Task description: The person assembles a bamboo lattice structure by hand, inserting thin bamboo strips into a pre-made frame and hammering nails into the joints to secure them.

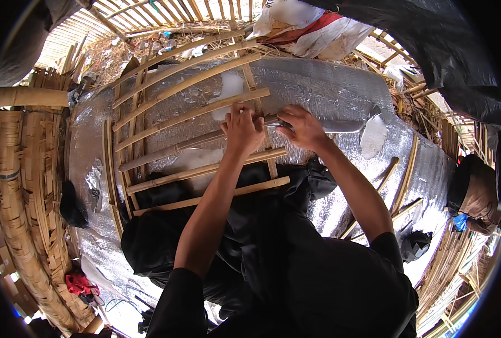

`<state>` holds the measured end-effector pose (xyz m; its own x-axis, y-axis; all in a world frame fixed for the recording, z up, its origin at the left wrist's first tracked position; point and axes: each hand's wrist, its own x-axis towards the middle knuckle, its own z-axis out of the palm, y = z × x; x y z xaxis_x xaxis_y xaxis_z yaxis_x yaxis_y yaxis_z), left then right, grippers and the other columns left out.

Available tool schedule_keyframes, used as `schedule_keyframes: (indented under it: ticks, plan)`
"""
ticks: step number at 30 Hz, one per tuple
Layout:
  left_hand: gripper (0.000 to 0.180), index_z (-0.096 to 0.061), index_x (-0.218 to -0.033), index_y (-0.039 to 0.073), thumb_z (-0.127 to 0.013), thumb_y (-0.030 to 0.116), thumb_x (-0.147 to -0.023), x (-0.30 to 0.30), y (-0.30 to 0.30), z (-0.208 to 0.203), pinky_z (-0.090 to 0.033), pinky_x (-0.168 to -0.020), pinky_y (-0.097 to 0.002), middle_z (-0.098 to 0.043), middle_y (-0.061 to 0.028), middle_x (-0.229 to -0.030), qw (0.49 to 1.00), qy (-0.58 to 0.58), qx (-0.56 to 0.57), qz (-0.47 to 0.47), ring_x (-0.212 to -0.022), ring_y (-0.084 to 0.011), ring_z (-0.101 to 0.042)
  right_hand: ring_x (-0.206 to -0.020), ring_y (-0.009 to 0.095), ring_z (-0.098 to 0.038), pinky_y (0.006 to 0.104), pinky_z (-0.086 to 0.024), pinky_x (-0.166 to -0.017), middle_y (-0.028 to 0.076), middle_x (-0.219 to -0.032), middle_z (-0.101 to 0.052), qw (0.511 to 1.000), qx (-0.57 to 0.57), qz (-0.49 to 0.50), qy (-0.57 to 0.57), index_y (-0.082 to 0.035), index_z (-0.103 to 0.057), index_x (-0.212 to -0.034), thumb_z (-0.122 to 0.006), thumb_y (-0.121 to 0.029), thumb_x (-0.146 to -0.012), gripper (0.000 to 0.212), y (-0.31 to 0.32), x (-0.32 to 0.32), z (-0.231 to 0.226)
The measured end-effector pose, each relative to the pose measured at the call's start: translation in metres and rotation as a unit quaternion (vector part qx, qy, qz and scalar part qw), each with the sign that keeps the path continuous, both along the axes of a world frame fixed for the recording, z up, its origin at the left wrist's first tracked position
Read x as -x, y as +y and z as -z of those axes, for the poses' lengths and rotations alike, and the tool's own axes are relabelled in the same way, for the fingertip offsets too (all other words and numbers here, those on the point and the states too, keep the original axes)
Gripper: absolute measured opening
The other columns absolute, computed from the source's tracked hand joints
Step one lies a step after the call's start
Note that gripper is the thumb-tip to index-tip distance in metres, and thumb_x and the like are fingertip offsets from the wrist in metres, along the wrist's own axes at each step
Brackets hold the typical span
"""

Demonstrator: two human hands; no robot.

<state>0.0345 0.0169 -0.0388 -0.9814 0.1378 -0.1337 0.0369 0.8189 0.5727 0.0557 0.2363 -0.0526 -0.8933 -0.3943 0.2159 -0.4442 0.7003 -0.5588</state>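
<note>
Across the person's lap and a silver sheet point(329, 84) lies a bamboo frame point(205, 110), its long slats side by side, and both hands are at its right-hand portion! The left hand point(245, 132) is over a slat point(177, 147), fingers point(239, 112) curled in with little gap showing; whether they grip it, I cannot tell. Just beside it, the right hand point(304, 128) has its fingers bent around the inner end of a long metal blade point(343, 127), the free length pointing right. Near the right forearm, loose bamboo strips point(405, 174) rest on the sheet, and over at far left, woven bamboo point(14, 225) stands.
</note>
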Motion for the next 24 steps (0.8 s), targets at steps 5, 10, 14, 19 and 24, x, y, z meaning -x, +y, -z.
schedule_keyframes:
  ticks: [5,10,14,19,24]
  plan:
    - [0.028,-0.072,-0.111,0.009,-0.078,0.029,-0.092,-0.005,-0.001,0.004,-0.042,-0.101,-0.058,-0.055,-0.008,-0.135,0.998,0.056,0.007,-0.008,-0.121,-0.0395,-0.055,-0.111,0.04,-0.068,0.0482,-0.058,-0.095,0.017,-0.119,-0.069,0.998,0.02,0.036,-0.045,-0.006,-0.069,-0.123,-0.086,-0.024,-0.086,0.045,-0.008,0.007,0.0]
    - [0.027,-0.073,-0.113,0.01,-0.079,0.026,-0.091,-0.015,0.002,0.004,-0.044,-0.099,-0.0553,-0.058,-0.0076,-0.132,0.991,0.127,-0.014,-0.035,-0.117,-0.0392,-0.057,-0.113,0.039,-0.067,0.0478,-0.058,-0.096,0.017,-0.12,-0.07,0.998,0.012,0.045,-0.044,-0.006,-0.07,-0.123,-0.085,-0.025,-0.087,0.043,-0.011,0.005,-0.001]
    - [0.028,-0.074,-0.12,0.015,-0.077,0.021,-0.093,-0.021,0.001,0.002,-0.046,-0.098,-0.0542,-0.063,-0.0036,-0.128,0.982,0.181,-0.052,-0.004,-0.116,-0.0385,-0.058,-0.113,0.038,-0.066,0.048,-0.058,-0.096,0.014,-0.119,-0.07,0.999,-0.007,0.031,-0.025,-0.007,-0.07,-0.123,-0.084,-0.023,-0.088,0.041,-0.011,0.004,0.003]
    - [0.036,-0.071,-0.128,0.018,-0.076,0.021,-0.093,-0.023,-0.008,0.008,-0.046,-0.099,-0.0527,-0.063,0.002,-0.142,0.976,0.212,-0.01,0.054,-0.118,-0.0348,-0.059,-0.111,0.037,-0.066,0.0478,-0.059,-0.095,0.013,-0.117,-0.07,0.999,-0.023,0.043,-0.025,-0.009,-0.07,-0.122,-0.084,-0.021,-0.086,0.04,-0.018,0.005,-0.002]
    - [0.053,-0.065,-0.14,0.018,-0.079,0.027,-0.089,-0.028,-0.019,-0.006,-0.045,-0.101,-0.051,-0.058,0.0042,-0.154,0.975,0.185,0.0,0.124,-0.122,-0.0319,-0.057,-0.112,0.036,-0.066,0.0476,-0.059,-0.096,0.012,-0.118,-0.071,0.998,-0.023,0.051,-0.02,-0.01,-0.071,-0.121,-0.085,-0.018,-0.084,0.04,-0.016,0.004,-0.002]
